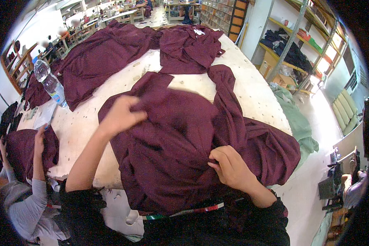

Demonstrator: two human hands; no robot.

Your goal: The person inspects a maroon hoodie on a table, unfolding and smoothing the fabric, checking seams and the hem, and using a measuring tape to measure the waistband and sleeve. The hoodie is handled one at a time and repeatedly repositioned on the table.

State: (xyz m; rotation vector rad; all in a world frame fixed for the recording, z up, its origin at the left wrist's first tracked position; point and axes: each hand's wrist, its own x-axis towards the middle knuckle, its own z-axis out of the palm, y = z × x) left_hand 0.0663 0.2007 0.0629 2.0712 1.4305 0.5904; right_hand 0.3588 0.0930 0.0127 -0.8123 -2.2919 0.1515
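co-worker: at the left edge of the tabletop, grey sleeve (30,201) raised, hand (39,137) on a maroon bundle (18,149)
bottle: clear plastic water bottle (49,84) tilted near the left edge of the tabletop (258,94), beside a maroon heap
far pile: maroon garments (110,51) spread over the far left part; another (188,45) toward the far edge, white label showing
left hand: left hand (121,115) pinched shut on the cloth, upper left part of the maroon garment (172,143)
garment: bunched at the near edge, centre, hanging over toward the body; one strip running up toward the far pile
tape: measuring tape (192,211) across the waist, below the garment
right hand: right hand (231,166) fingers curled, clamped on a fold, lower right part of the garment
floor: green cloth (295,119) lying right of the table
shelves: metal rack (295,37) at far right, dark folded cloth on it
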